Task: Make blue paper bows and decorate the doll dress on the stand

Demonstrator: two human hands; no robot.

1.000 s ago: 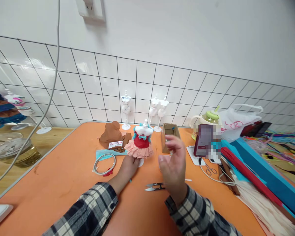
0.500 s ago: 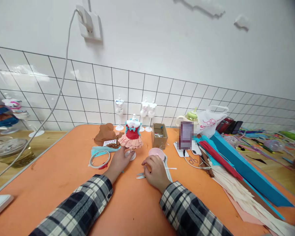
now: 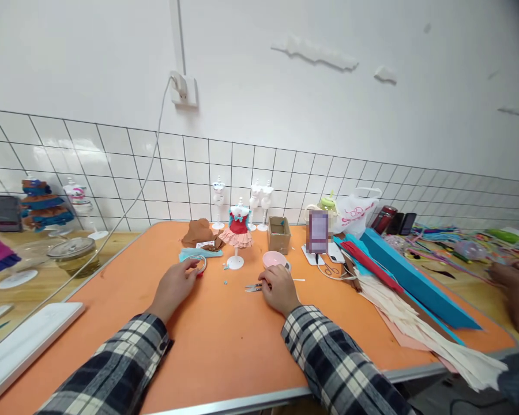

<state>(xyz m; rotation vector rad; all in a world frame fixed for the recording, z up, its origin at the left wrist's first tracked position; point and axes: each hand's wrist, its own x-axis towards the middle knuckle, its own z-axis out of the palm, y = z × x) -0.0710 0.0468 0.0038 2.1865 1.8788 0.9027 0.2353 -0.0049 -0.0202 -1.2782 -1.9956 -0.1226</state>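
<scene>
My left hand (image 3: pixel 175 288) is at the left of the orange table, its fingers closed on the rim of a roll of tape (image 3: pixel 204 266) that it partly hides. My right hand (image 3: pixel 281 288) rests on the table, fingers curled round the handles of small scissors (image 3: pixel 253 287) whose blades point left. Between and beyond my hands stands a small dress form (image 3: pixel 239 222) in a red bodice and ruffled peach skirt, upright on its white base (image 3: pixel 235 263). A pink bowl (image 3: pixel 274 260) is just behind my right hand. Tiny blue scraps lie near the base.
Several bare white dress forms (image 3: pixel 218 202) stand at the back beside a cardboard box (image 3: pixel 279 235). Brown fabric (image 3: pixel 199 231) lies at back left. A phone (image 3: pixel 319 230), purple-handled scissors (image 3: pixel 330 270) and fabric strips (image 3: pixel 398 314) are rightward. Another person's hand (image 3: pixel 516 294) is at far right.
My left hand has moved left from the dress form's base to the roll of tape. My right hand stays with the scissors. The view has shifted left.
</scene>
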